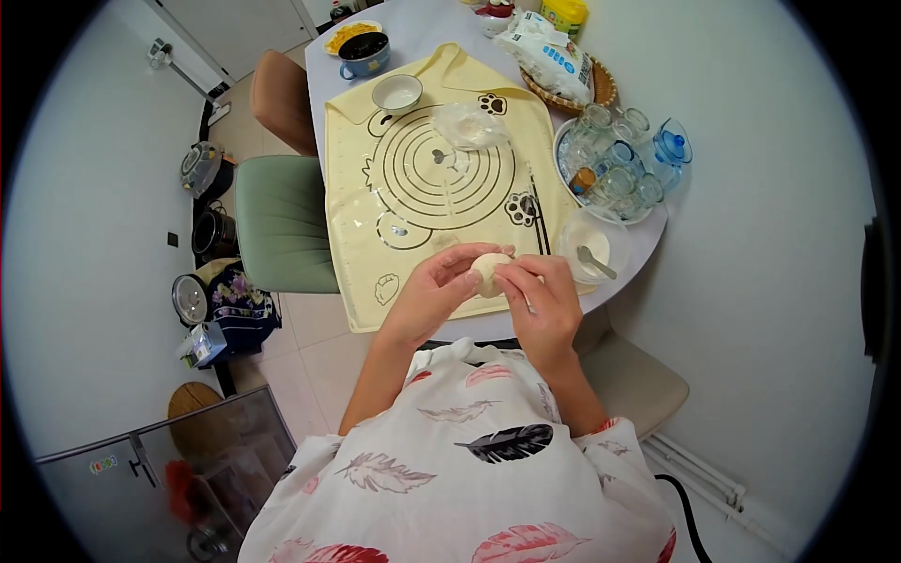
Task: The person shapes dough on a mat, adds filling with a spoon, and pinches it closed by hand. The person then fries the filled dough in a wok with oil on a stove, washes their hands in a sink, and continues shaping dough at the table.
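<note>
Cupping pale dough piece (488, 276) in left hand (439, 289), pinching it with right hand (546, 305), above near part of mat (351, 267). Note white bowl (397, 95) and plastic bag (469, 128) on mat (far half), glasses (616, 182) right of it.

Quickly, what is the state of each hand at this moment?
Left hand: closed, curled around one side of the pale dough piece.
Right hand: closed, holding the same piece from the other side.
</note>
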`<action>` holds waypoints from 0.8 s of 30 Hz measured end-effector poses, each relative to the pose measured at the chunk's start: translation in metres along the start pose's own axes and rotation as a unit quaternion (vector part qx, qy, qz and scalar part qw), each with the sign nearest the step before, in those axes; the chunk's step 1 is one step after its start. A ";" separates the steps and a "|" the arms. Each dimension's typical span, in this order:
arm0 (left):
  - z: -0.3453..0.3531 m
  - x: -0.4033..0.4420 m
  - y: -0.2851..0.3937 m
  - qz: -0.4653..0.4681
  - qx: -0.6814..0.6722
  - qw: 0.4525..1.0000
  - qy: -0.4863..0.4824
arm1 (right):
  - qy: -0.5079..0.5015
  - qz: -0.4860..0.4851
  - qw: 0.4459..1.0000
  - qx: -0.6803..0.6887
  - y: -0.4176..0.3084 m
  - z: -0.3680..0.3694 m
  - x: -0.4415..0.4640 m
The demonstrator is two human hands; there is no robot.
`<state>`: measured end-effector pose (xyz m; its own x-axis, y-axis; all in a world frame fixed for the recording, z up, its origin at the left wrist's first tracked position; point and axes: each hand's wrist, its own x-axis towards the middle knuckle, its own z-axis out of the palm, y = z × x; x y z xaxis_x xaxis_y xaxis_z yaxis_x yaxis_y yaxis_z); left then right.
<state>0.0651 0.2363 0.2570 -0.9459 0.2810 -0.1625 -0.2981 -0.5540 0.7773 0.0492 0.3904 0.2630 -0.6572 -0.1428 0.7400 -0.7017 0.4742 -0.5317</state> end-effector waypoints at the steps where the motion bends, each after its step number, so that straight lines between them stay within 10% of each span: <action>1: 0.000 0.000 -0.001 0.003 0.005 1.000 0.008 | -0.026 0.026 0.998 0.045 -0.001 -0.002 0.002; 6: 0.000 -0.001 -0.004 0.022 -0.011 0.999 0.021 | -0.033 0.135 0.978 0.155 -0.011 -0.006 0.011; 15: 0.002 0.005 -0.024 -0.014 -0.235 0.972 0.003 | -0.157 -0.079 0.975 0.135 0.005 0.008 0.012; 19: 0.004 0.008 -0.028 0.017 -0.238 0.968 0.081 | -0.177 0.098 0.954 0.221 0.002 0.001 0.016; 24: 0.009 0.009 -0.023 0.056 -0.214 0.974 0.039 | -0.132 0.037 0.990 0.037 0.003 0.009 0.012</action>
<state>0.0642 0.2589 0.2431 -0.9773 0.1495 -0.1501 -0.2036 -0.8586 0.4704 0.0372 0.3823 0.2665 -0.7496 -0.3373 0.5695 -0.6608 0.4291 -0.6158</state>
